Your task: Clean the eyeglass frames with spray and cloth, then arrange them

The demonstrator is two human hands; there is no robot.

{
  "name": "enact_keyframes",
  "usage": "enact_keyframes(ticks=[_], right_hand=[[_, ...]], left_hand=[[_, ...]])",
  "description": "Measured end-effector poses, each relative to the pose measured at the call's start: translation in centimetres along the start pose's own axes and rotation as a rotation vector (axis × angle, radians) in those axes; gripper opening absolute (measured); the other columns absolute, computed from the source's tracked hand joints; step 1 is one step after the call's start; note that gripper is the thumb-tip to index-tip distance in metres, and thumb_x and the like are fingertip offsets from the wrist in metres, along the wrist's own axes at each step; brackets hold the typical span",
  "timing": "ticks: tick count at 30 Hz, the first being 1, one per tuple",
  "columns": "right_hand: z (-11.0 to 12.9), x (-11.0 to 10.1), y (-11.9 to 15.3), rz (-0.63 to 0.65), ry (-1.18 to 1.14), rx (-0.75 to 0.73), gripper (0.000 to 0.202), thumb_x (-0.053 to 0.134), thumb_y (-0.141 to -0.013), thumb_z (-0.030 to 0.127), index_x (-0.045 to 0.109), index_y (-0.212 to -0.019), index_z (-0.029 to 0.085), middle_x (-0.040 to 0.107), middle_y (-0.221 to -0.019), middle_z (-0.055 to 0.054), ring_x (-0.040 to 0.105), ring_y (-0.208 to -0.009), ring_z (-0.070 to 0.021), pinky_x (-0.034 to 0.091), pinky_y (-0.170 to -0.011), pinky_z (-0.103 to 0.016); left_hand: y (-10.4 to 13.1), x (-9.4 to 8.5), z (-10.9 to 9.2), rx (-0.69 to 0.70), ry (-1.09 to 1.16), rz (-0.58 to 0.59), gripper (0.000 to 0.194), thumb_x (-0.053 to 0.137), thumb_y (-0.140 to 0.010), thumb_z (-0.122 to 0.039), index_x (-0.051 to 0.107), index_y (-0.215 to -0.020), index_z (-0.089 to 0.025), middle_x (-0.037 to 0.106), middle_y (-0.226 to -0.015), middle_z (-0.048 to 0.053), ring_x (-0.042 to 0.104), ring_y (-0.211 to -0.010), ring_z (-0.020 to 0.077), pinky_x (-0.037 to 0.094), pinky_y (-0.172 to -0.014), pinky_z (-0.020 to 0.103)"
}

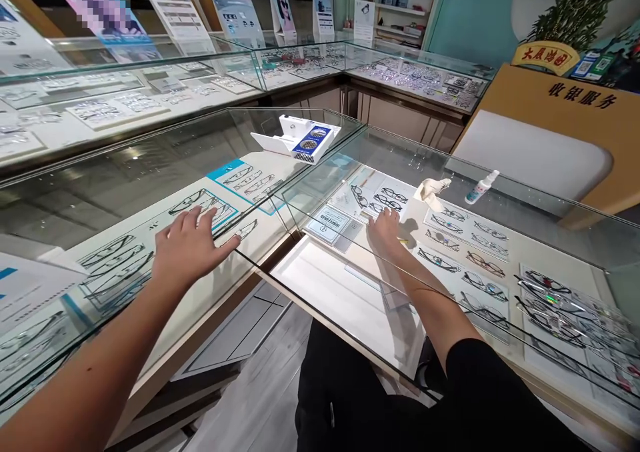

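Note:
My left hand [189, 244] rests with spread fingers on the glass top of the left display case, above rows of eyeglasses [193, 201]. Nothing is in it. Inside the right case, my right hand [385, 229] reaches in beside a group of dark-framed glasses [389, 200]. Its fingers are bent near the frames, and whether they grip anything is too small to tell. A printed card [327, 224] lies to its left. Below that, a white drawer or tray [345, 299] extends from the case toward me.
On the glass stand an opened white and blue box [300, 139], a crumpled cloth [431, 193] and a spray bottle [481, 187]. More eyeglasses [550, 305] fill the right case. A tan counter [530, 105] is at the back right.

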State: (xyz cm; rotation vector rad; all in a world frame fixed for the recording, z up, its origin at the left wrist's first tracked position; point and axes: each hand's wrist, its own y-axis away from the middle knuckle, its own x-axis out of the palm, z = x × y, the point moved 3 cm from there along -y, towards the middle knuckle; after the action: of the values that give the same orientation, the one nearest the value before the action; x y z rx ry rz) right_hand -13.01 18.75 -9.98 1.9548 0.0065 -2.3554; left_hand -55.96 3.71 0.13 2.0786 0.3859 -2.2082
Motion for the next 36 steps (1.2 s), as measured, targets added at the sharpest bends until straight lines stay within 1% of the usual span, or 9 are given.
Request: enact_keyframes(ticks=[5, 10, 16, 21, 26, 28, 31, 33, 36], right_hand=[[0.3, 0.5, -0.9, 0.031, 0.007, 0.000, 0.061, 0.027, -0.115, 0.036, 0.058, -0.147, -0.006, 0.046, -0.161, -0.034, 0.034, -0.146, -0.0348, 0.023, -0.120, -0.052], [0.4, 0.0, -0.7, 0.051, -0.006, -0.017, 0.061, 0.030, -0.115, 0.039, 0.062, -0.145, -0.003, 0.050, -0.158, -0.031, 0.035, -0.147, -0.0344, 0.025, -0.120, -0.051], [0.6, -0.8, 0.7, -0.016, -0.023, -0.054, 0.062, 0.028, -0.114, 0.038, 0.052, -0.155, -0.002, 0.036, -0.172, -0.030, 0.022, -0.160, -0.0396, 0.018, -0.127, -0.054], [1.5, -0.9, 4.8, -0.037, -0.062, -0.155, 0.065, 0.037, -0.110, 0.043, 0.046, -0.161, 0.004, 0.037, -0.173, -0.026, 0.022, -0.163, -0.0422, 0.014, -0.133, -0.054], [2.0, -1.4, 13.1, 0.171, -0.187, -0.342, 0.073, 0.039, -0.108, 0.056, 0.046, -0.160, 0.005, 0.042, -0.170, -0.023, 0.020, -0.166, -0.0396, 0.015, -0.136, -0.051], [1.6, -3.0, 17.0, 0.317, -0.273, -0.409, 0.077, 0.039, -0.108, 0.061, 0.047, -0.160, 0.005, 0.040, -0.172, -0.022, 0.019, -0.168, -0.0381, 0.017, -0.137, -0.050], [0.1, -7.4, 22.7, 0.435, -0.354, -0.480, 0.082, 0.039, -0.106, 0.068, 0.045, -0.163, 0.009, 0.033, -0.177, -0.020, 0.016, -0.169, -0.0371, 0.016, -0.138, -0.051], [-1.3, -11.4, 26.1, 0.420, -0.412, -0.556, 0.084, 0.039, -0.105, 0.072, 0.044, -0.164, 0.012, 0.036, -0.176, -0.018, 0.012, -0.170, -0.0349, 0.015, -0.139, -0.052], [-4.4, -17.0, 29.9, 0.344, -0.413, -0.611, 0.092, 0.037, -0.104, 0.076, 0.037, -0.168, 0.009, 0.035, -0.177, -0.019, 0.007, -0.171, -0.0360, 0.011, -0.140, -0.055]], left_hand=[[0.0, -0.2, -0.1, 0.010, -0.001, 0.015, 0.095, 0.033, -0.099, -0.074, 0.034, -0.168, -0.009, 0.032, -0.175, 0.028, 0.028, -0.161, 0.0462, 0.031, -0.122, 0.068], [0.0, -0.2, 0.0, -0.005, -0.002, 0.028, 0.095, 0.034, -0.099, -0.074, 0.033, -0.169, -0.009, 0.028, -0.176, 0.027, 0.026, -0.163, 0.0456, 0.030, -0.123, 0.068], [0.1, -0.3, -0.1, -0.001, 0.012, 0.039, 0.096, 0.035, -0.099, -0.073, 0.032, -0.169, -0.008, 0.028, -0.176, 0.028, 0.025, -0.163, 0.0467, 0.028, -0.124, 0.067], [0.2, -0.6, -0.4, -0.006, 0.009, 0.039, 0.095, 0.034, -0.099, -0.073, 0.033, -0.169, -0.008, 0.028, -0.176, 0.028, 0.026, -0.162, 0.0467, 0.029, -0.123, 0.068], [0.2, -0.8, -0.6, 0.004, -0.007, 0.039, 0.096, 0.033, -0.099, -0.073, 0.032, -0.169, -0.008, 0.029, -0.175, 0.030, 0.028, -0.161, 0.0473, 0.030, -0.123, 0.068], [0.1, -0.8, -0.7, 0.007, -0.017, 0.041, 0.097, 0.032, -0.098, -0.075, 0.032, -0.168, -0.008, 0.029, -0.175, 0.029, 0.029, -0.160, 0.0480, 0.032, -0.122, 0.069], [0.0, -1.0, -1.1, 0.022, -0.036, 0.038, 0.100, 0.029, -0.095, -0.078, 0.033, -0.168, -0.009, 0.030, -0.175, 0.029, 0.032, -0.158, 0.0485, 0.035, -0.120, 0.070], [-0.2, -1.0, -1.2, 0.007, -0.072, 0.037, 0.103, 0.023, -0.094, -0.079, 0.032, -0.168, -0.009, 0.032, -0.174, 0.028, 0.034, -0.158, 0.0473, 0.037, -0.118, 0.069], [-0.8, -0.5, -0.9, -0.007, -0.146, 0.056, 0.103, 0.017, -0.091, -0.078, 0.025, -0.172, -0.014, 0.030, -0.177, 0.023, 0.034, -0.158, 0.0462, 0.038, -0.119, 0.067]])
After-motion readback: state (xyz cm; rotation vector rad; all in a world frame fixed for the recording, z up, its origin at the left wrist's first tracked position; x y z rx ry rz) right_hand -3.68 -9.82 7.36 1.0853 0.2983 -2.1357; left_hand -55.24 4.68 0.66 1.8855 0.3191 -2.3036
